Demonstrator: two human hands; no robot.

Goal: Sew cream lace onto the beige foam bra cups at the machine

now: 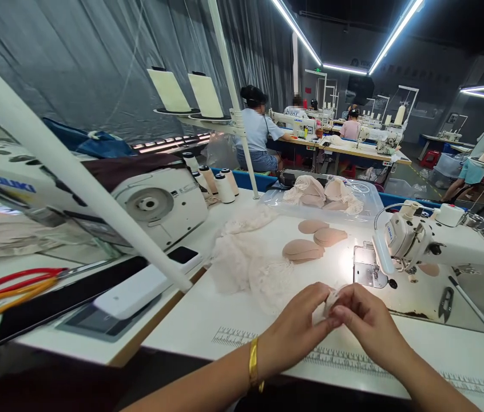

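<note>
Over the front of the white table, my left hand [296,329] and my right hand [373,323] meet with fingertips pinched together. Between them is a small bunched piece of pale lace fabric [331,298], partly hidden by the fingers. Just beyond my left hand spreads a heap of sheer cream lace [263,274]. Several beige bra cup pieces [303,250] lie further back. The lit needle area of a white sewing machine [411,237] stands to the right, close past my right hand. A printed ruler scale [340,360] runs along the table under my wrists.
A clear plastic tray [371,213] with lace cups [308,191] sits at the back. Thread snips [445,303] lie right. At left are a white pole [74,171], another sewing machine [156,203], scissors [14,283] and thread cones [225,189]. Co-workers [259,131] sit beyond.
</note>
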